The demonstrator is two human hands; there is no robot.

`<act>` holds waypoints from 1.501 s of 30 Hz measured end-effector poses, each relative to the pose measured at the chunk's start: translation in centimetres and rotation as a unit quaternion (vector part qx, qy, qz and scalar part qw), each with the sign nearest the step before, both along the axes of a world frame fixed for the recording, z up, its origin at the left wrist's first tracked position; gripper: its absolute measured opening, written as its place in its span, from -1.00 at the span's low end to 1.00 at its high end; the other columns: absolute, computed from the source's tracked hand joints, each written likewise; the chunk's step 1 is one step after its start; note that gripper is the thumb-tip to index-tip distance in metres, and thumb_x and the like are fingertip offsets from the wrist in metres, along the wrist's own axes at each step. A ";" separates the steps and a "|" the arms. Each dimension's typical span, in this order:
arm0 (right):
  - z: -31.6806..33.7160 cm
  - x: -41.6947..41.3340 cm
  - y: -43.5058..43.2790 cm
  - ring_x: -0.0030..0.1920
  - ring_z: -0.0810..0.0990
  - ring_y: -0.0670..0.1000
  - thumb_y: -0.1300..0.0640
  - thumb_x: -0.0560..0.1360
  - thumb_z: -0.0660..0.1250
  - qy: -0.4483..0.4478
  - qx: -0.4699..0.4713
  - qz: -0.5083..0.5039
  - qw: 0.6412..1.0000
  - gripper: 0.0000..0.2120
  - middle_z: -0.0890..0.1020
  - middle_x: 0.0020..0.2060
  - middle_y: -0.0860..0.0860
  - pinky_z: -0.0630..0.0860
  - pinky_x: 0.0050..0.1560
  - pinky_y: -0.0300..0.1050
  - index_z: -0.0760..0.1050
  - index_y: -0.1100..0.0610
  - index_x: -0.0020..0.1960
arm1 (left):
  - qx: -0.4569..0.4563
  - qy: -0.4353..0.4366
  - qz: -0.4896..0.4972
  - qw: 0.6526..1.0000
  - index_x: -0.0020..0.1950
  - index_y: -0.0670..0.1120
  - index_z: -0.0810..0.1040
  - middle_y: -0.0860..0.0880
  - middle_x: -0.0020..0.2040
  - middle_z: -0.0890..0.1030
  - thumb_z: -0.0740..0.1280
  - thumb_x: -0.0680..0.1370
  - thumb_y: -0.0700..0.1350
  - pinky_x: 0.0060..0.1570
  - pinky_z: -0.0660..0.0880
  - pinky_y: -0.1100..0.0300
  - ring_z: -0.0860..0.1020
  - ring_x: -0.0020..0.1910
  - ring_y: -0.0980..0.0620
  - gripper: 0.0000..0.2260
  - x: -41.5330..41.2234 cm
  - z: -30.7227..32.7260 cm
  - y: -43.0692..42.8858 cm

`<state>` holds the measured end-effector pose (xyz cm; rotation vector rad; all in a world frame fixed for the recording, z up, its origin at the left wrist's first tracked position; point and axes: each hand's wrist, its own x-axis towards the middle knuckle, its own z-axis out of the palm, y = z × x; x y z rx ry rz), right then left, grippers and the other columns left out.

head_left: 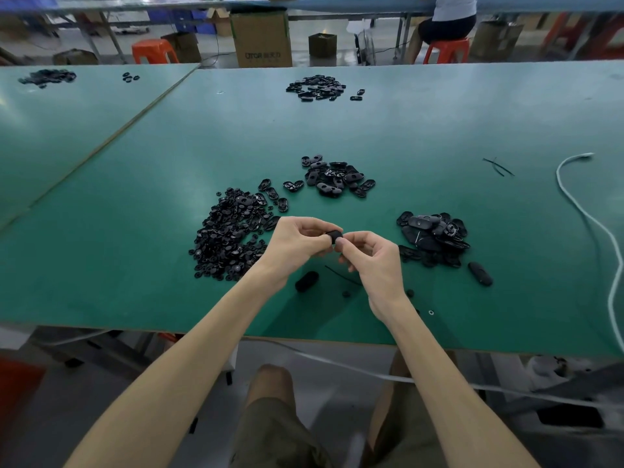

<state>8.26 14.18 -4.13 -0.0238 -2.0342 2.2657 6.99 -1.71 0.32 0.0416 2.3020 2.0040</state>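
Pinching the small black part (335,236) between left hand (297,238) and right hand (371,258) over the bench (135,197) (fingertip grip only), could pop loose into the black pile (229,238) from squeezing crooked.

Cardboard box (261,32) stood on floor beyond green table (439,123). Front face carried dark print "OTOR" low down, followed by a few smaller characters too blurred to read. Small black part (335,236) was pinched between left hand (297,244) and right hand (374,261); any marking was too small to tell. No other legible text.
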 end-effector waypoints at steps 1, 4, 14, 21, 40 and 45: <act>0.0 0.0 0.0 -0.33 0.62 -0.10 0.26 0.54 0.50 0.000 -0.001 0.000 1.000 -0.97 0.74 -0.28 0.00 0.49 -0.34 -0.29 0.67 0.18 -0.07 | 0.001 -0.002 -0.002 1.000 0.02 -0.19 0.74 -0.17 -0.08 0.75 0.37 0.54 -0.39 -0.01 0.65 0.22 0.69 -0.17 0.03 -0.80 0.0 0.0 0.0; 0.1 0.1 -0.1 -0.34 0.61 -0.10 0.27 0.54 0.49 0.001 0.001 0.003 1.000 -0.97 0.73 -0.30 0.00 0.49 -0.34 -0.28 0.67 0.19 -0.07 | 0.012 -0.012 -0.008 1.000 0.05 -0.20 0.73 -0.16 -0.05 0.75 0.39 0.54 -0.37 0.04 0.65 0.16 0.70 -0.14 0.02 -0.82 -0.1 -0.2 -0.3; 0.3 0.2 -0.2 -0.34 0.62 -0.10 0.25 0.57 0.48 0.004 -0.009 -0.002 1.000 -0.96 0.73 -0.29 -0.03 0.51 -0.33 -0.27 0.65 0.18 -0.06 | 0.056 -0.007 -0.030 0.998 0.14 -0.20 0.72 -0.18 0.03 0.74 0.46 0.56 -0.30 -0.02 0.64 0.18 0.70 -0.06 0.01 -0.83 0.2 -0.7 -1.3; 0.2 0.2 -0.2 -0.35 0.60 -0.11 0.27 0.57 0.46 0.004 -0.009 -0.014 1.000 -0.97 0.71 -0.31 -0.04 0.51 -0.33 -0.27 0.64 0.21 -0.06 | -0.008 0.039 -0.012 0.999 0.11 -0.24 0.72 -0.15 -0.09 0.76 0.43 0.56 -0.35 -0.03 0.64 0.20 0.70 -0.16 0.02 -0.85 -0.3 -0.4 -0.6; 1.0 0.1 -0.5 -0.25 0.56 0.00 0.33 0.58 0.27 -0.055 0.044 -0.039 0.997 -0.82 0.70 -0.24 0.18 0.47 -0.19 -0.07 0.62 0.22 -0.11 | -0.135 0.116 -0.091 0.980 0.18 -0.08 0.72 0.05 0.02 0.75 0.52 0.52 -0.17 0.19 0.49 0.33 0.67 0.08 0.18 -0.77 -4.3 2.8 11.3; 0.6 -0.1 -0.4 -0.39 0.49 -0.06 0.28 0.66 0.30 -0.008 0.003 -0.028 1.000 -0.80 0.61 -0.38 0.00 0.43 -0.33 -0.22 0.56 0.32 -0.11 | -0.197 0.117 -0.012 0.973 0.19 -0.10 0.70 0.00 0.08 0.72 0.38 0.59 -0.28 0.24 0.54 0.19 0.63 0.05 0.14 -0.78 -5.0 2.2 7.8</act>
